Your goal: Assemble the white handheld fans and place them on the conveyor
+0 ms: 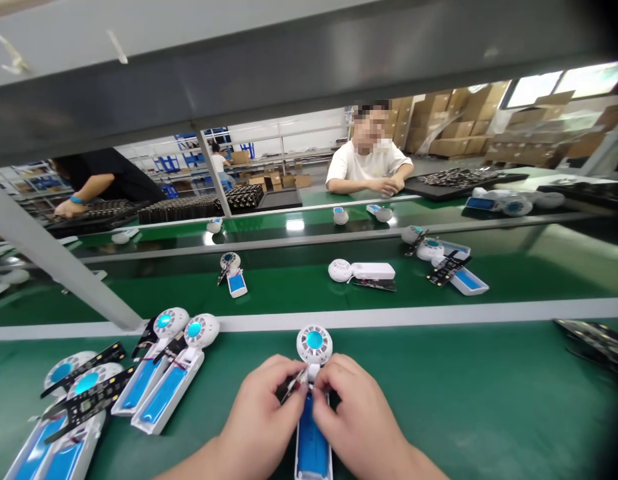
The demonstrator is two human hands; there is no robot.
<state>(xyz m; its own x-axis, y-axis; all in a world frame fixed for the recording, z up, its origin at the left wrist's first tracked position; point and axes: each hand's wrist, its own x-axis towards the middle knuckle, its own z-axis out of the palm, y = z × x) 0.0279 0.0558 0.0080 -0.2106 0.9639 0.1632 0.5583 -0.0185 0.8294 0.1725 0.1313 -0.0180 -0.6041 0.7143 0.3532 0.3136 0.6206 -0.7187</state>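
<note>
A white handheld fan (314, 343) with a shiny blue hub lies in front of me, its handle open toward me. A blue battery (313, 443) fills the handle. At the fan's neck, my left hand (269, 407) is closed with thumb and finger pinched. A thin circuit board (293, 385), seen nearly edge-on with a bit of red wire, sticks out from that pinch. My right hand (356, 407) is closed beside it, fingertips pressed together over the top of the handle. Whatever these right fingertips grip is hidden.
Several open fans (171, 393) with loose circuit boards lie to my left on the green work surface (463, 400). A stack of black circuit boards (596, 343) sits at right. Beyond the white ledge (439, 309), more fans (236, 283) lie on a belt. Co-workers (371, 160) are opposite.
</note>
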